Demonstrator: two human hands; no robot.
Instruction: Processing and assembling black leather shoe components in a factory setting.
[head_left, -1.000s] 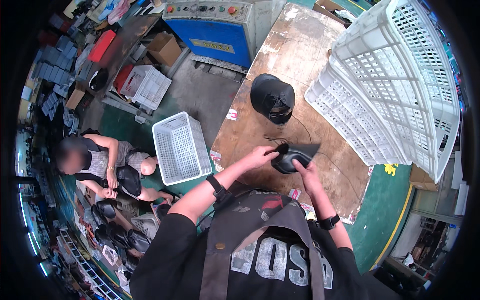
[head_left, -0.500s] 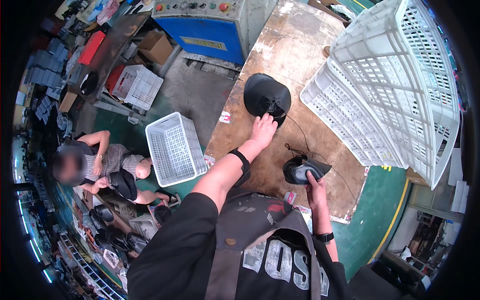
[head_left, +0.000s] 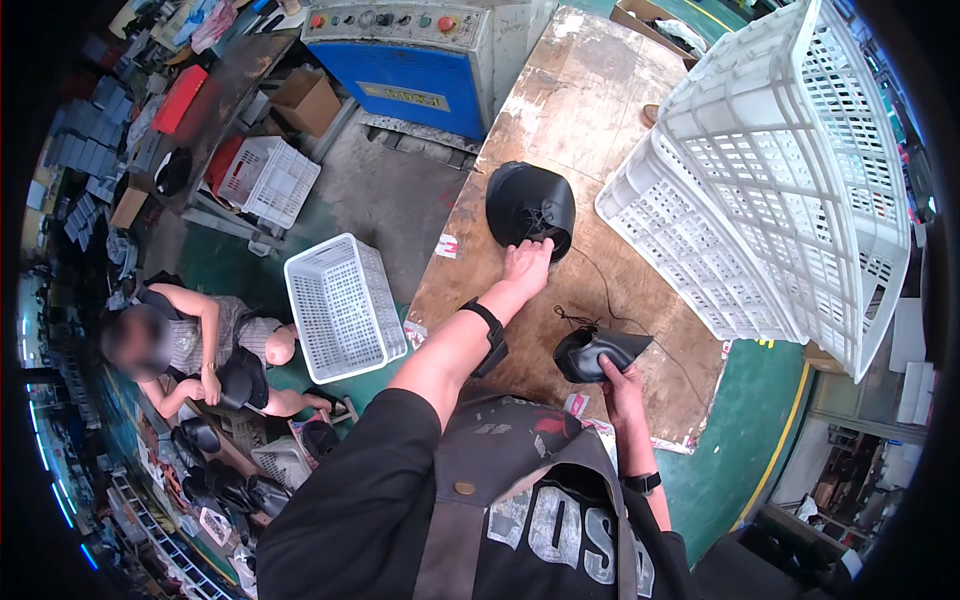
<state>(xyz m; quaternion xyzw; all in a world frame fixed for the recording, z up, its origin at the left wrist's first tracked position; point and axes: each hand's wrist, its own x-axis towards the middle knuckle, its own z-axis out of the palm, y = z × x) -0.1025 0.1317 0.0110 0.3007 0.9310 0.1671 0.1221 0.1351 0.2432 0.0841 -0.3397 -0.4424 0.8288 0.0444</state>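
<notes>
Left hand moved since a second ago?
Yes: judged against the wooden table, the left hand moved forward, from the small black piece in the right hand to the larger black piece.

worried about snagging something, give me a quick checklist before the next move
1. Right hand holding the glossy black pointed leather-like piece: ok, thumb on top.
2. Left hand at the rounded black leather-like bundle: ok, at its near edge.
3. Left grip firm: cannot tell from this view.
4. Thin dark cord well clear of the pointed piece: not ok, it passes close by.
5. White perforated plastic crates apart from both hands: ok.
</notes>
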